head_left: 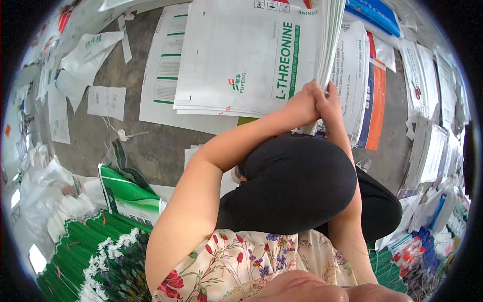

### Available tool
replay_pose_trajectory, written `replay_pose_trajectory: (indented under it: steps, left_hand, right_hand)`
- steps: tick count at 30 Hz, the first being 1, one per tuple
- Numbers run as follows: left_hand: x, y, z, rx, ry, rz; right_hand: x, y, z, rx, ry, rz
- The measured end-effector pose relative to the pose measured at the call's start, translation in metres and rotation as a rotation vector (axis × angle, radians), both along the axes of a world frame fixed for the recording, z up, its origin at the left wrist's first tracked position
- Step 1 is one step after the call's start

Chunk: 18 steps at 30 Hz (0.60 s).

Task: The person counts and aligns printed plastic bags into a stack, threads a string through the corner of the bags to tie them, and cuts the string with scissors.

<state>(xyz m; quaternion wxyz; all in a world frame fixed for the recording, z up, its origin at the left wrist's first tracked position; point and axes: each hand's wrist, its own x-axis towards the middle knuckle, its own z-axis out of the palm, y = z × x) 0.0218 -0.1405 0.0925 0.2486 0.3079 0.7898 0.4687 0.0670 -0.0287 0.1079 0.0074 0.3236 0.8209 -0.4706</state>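
A stack of flat white printed sacks (226, 60) with green and black print lies in front of me, its right side raised into a thick bundle of edges. My left hand (303, 104) reaches across from the left and is closed at the near end of that raised edge. Pressed against it, my right hand (329, 103) is closed round the same edge from the right. The hands touch each other, and the fingertips are partly hidden between the layers. My bent knee (297, 183) in black trousers is between my arms, just below the hands.
More white sacks (356, 65) and an orange-and-blue striped one (376, 105) lie right of the stack. A green-and-white sack (126, 194) is at left, above green fringed material (75, 251). Paper scraps (106, 102) lie on the grey floor (156, 156). Further stacks (432, 153) stand far right.
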Motion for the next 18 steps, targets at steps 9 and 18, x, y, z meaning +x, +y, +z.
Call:
replay_pose_trajectory:
  steps: [9, 18]
  left_hand:
    - [0.013, 0.019, -0.024, 0.005, -0.119, 0.029]
    - [0.007, 0.02, -0.02, -0.005, -0.221, 0.203]
  right_hand:
    - [-0.007, 0.013, -0.005, 0.278, -0.117, -0.054]
    - [-0.001, 0.012, -0.024, 0.184, -0.06, -0.016]
